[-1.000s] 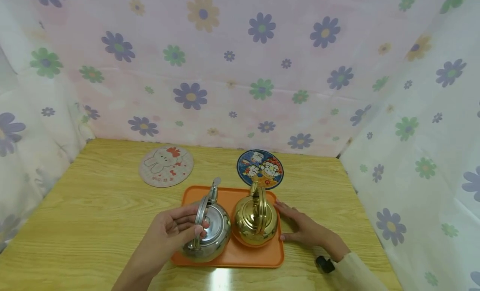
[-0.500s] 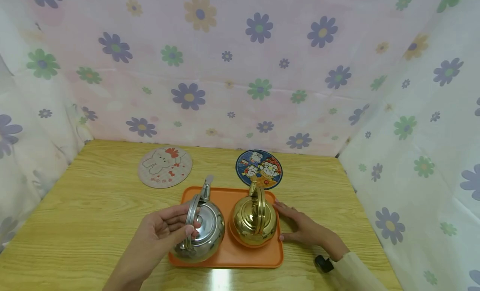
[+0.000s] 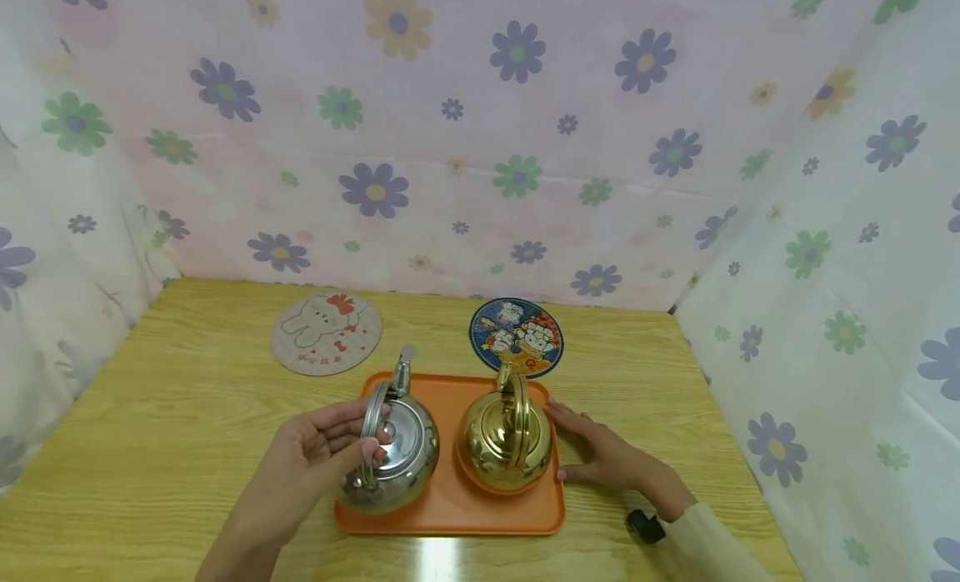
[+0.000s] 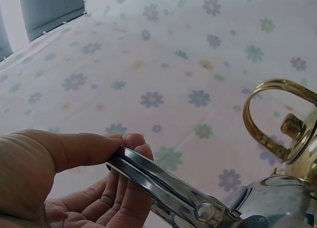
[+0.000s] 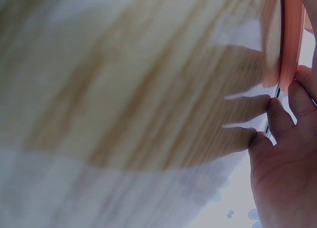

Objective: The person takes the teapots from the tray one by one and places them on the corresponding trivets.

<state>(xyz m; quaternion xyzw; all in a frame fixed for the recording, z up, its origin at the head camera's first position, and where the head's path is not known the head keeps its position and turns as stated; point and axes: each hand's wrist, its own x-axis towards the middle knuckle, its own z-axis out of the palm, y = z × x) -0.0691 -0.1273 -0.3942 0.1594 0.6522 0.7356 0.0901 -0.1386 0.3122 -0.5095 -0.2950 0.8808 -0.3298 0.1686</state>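
A silver kettle [image 3: 401, 449] with a raised handle is at the left part of the orange tray [image 3: 450, 515]; I cannot tell whether its base touches the tray. My left hand [image 3: 296, 465] grips its handle [image 4: 163, 181] between thumb and curled fingers, as the left wrist view shows. A gold kettle [image 3: 498, 444] stands upright on the tray's right part, its spout pointing away. My right hand [image 3: 611, 457] rests at the tray's right edge, fingers spread and fairly straight. In the right wrist view, fingertips touch the table beside the tray's rim [image 5: 291, 39].
Two round mats lie behind the tray on the wood-grain table [image 3: 187, 415]: a pink rabbit mat [image 3: 326, 333] at left and a dark blue cartoon mat [image 3: 516, 336] at right. Flowered cloth [image 3: 450, 148] encloses the back and sides. A small black object [image 3: 645, 526] is by my right wrist.
My left hand has moved left with the silver kettle, widening the gap between it and the gold kettle. The right hand stays at the tray's edge, and the gold kettle has not moved.
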